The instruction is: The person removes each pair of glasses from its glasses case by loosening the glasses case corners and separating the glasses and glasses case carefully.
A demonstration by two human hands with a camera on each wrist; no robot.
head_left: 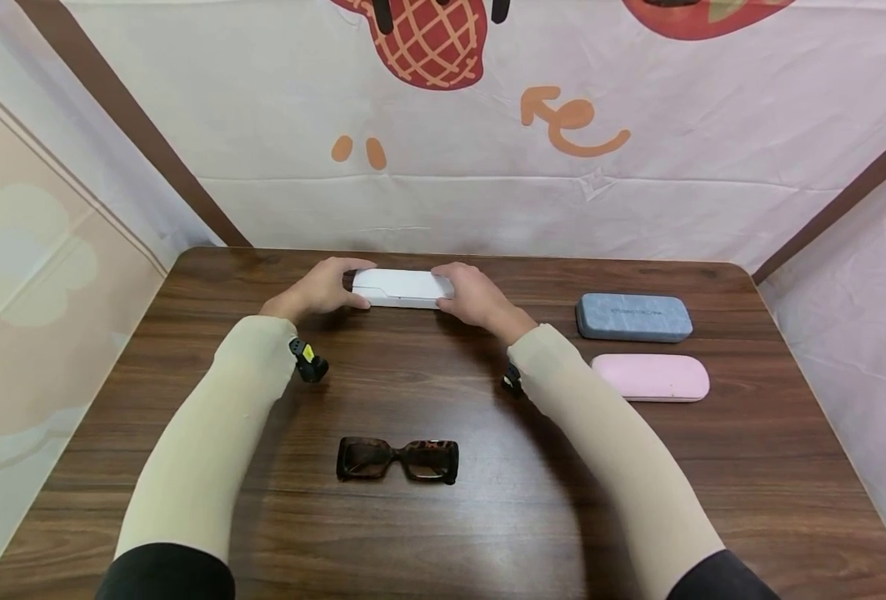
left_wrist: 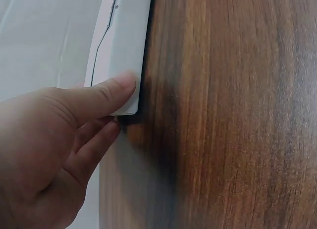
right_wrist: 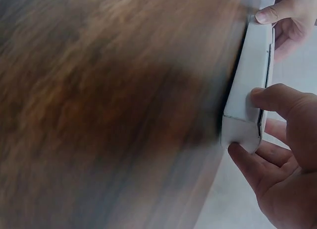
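Note:
Near the table's back edge, a long white glasses case with a stepped lid seam lies between both hands. My left hand grips its left end, the thumb pressed on the front side and the fingers behind. At the other end my right hand holds the case, its thumb along the front and a finger at the end face. The lid is down. A pair of tortoiseshell sunglasses lies closer to me, between the forearms.
On the right side of the brown wooden table lie a blue glasses case and, in front of it, a pink glasses case beside my right forearm. A printed white cloth hangs behind the table's back edge.

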